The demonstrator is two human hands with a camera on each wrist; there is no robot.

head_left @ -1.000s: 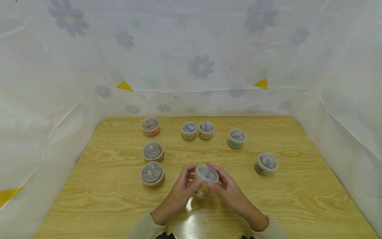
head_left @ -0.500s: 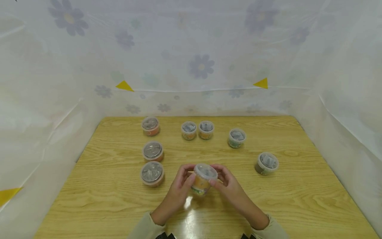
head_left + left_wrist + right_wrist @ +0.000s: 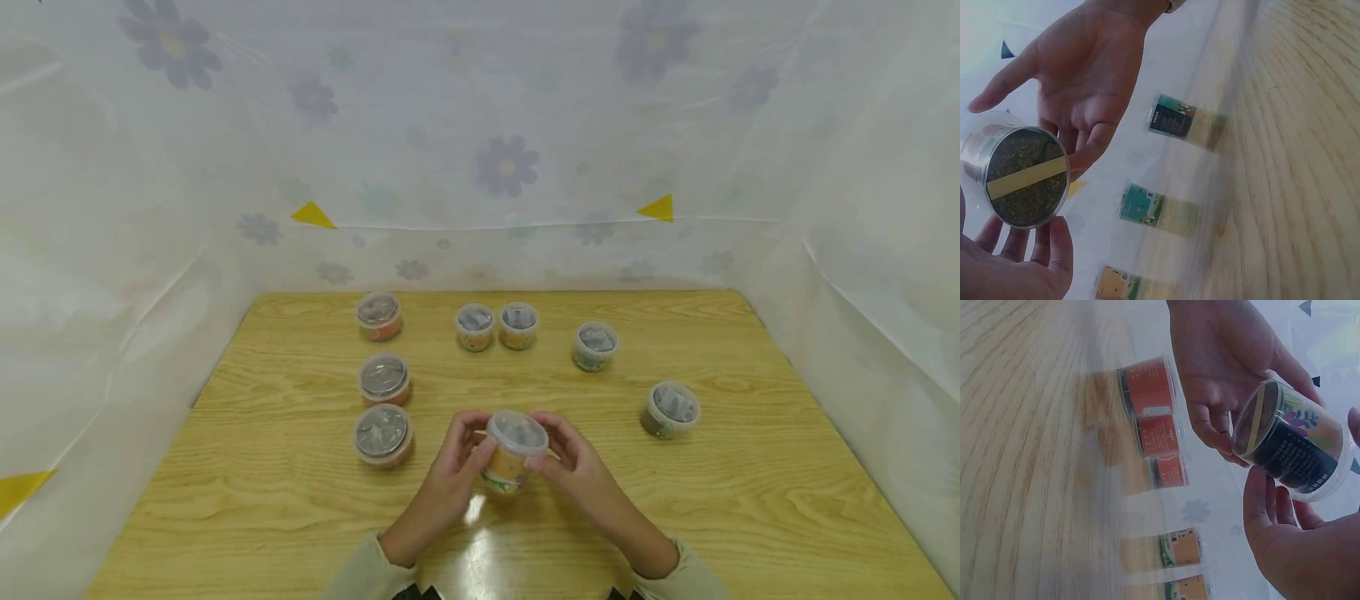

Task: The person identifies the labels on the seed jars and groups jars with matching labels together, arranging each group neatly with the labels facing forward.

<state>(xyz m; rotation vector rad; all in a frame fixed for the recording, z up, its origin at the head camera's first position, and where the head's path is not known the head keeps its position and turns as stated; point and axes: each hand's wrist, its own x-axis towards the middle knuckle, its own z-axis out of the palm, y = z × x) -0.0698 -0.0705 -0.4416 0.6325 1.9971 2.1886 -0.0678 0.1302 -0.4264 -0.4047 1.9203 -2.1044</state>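
A lidded clear plastic cup with an orange label and a flower print is held over the table between both hands. My left hand grips its left side, thumb near the front and fingers round the back. From the other side my right hand grips it too, its thumb just below the lid rim. The cup leans a little, its lid facing up and toward me. In the left wrist view the cup's underside shows dark grainy contents and a pale yellow strip across it.
Three red-orange tubs stand at the left, the nearest close to the left hand. Two orange-labelled cups sit at the back middle, a green one right of them, a dark one farther right. Flowered sheeting encloses the wooden table.
The cup has turned slightly in the hands, so green print now shows at its lower front. My left thumb has shifted from the cup's front toward its left side.
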